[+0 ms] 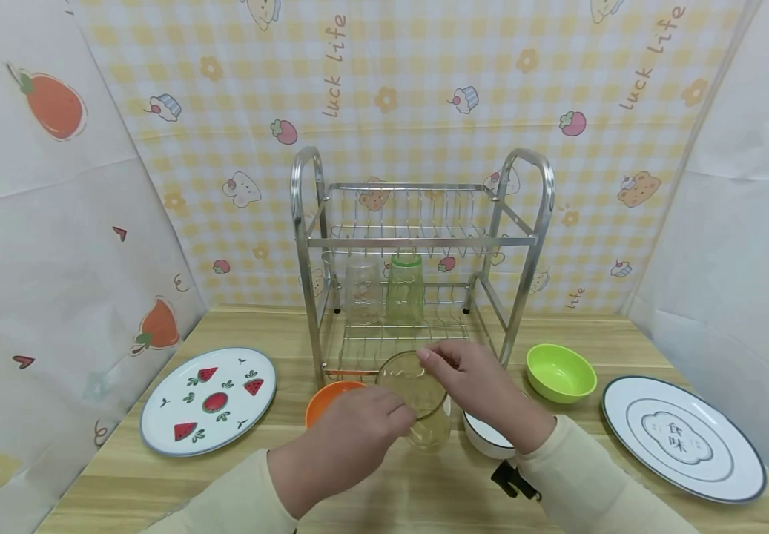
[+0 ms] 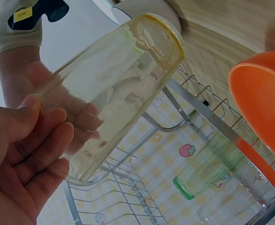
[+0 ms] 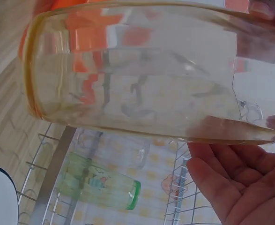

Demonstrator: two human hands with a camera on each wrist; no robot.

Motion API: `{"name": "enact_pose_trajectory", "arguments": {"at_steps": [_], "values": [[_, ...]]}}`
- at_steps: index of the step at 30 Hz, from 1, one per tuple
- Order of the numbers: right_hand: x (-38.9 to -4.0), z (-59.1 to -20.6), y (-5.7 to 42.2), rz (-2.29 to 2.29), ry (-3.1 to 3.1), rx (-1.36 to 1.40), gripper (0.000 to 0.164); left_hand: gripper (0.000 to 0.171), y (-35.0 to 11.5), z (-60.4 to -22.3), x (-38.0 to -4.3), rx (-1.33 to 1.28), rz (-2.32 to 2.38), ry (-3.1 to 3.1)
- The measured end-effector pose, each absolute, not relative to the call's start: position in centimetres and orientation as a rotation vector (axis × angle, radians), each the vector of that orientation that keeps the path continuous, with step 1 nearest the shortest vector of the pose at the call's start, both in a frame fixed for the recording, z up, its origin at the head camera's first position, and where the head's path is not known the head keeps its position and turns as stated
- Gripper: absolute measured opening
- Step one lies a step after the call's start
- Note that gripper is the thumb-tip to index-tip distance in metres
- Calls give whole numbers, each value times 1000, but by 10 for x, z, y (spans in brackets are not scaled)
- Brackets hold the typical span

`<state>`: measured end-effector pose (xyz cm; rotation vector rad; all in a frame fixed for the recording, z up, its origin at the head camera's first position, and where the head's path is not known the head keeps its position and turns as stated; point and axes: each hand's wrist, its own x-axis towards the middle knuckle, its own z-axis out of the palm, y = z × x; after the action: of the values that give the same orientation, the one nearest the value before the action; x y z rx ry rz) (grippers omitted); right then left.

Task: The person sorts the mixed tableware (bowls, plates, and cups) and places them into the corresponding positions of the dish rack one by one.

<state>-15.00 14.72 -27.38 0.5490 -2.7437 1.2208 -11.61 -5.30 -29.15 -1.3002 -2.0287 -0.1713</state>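
A yellow-tinted drinking glass is held tilted between both hands in front of the rack, its open rim facing up and toward me. My left hand pinches the near left of the rim with thumb and fingers. On the far right side, the thumb and fingers of my right hand pinch the rim too. The left wrist view shows the tinted glass lengthwise, with its thick amber base away from the hands. Beyond it, a clear glass and a green glass stand on the lower tier of the metal dish rack.
An orange bowl sits behind my left hand, and a white bowl is partly under my right forearm. Farther right are a green bowl and a white plate. A watermelon-patterned plate lies at left.
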Motion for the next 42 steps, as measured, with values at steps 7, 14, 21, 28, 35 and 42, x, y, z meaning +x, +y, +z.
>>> {"name": "enact_pose_trajectory", "arguments": {"at_steps": [7,14,21,28,35,42], "values": [[-147,-276,149,1282,-2683,519,36,18,-59,-297,-121,-1221,-353,-1972],[-147,-284,156,1418,-2587,456,34,16,-71,-301,-122,-1135,-631,-2035],[-146,-292,162,1486,-2505,433,31,9,-84,-296,-115,-899,-939,-2274],[-146,-303,162,1601,-2423,413,36,6,-90,-290,-111,-477,-1431,-2403],[-147,-314,158,1741,-2293,428,35,10,-94,-288,-114,-241,-1746,-2356],[-145,-325,153,1892,-2239,441,46,14,-96,-291,-116,-77,-1854,-2315]]}}
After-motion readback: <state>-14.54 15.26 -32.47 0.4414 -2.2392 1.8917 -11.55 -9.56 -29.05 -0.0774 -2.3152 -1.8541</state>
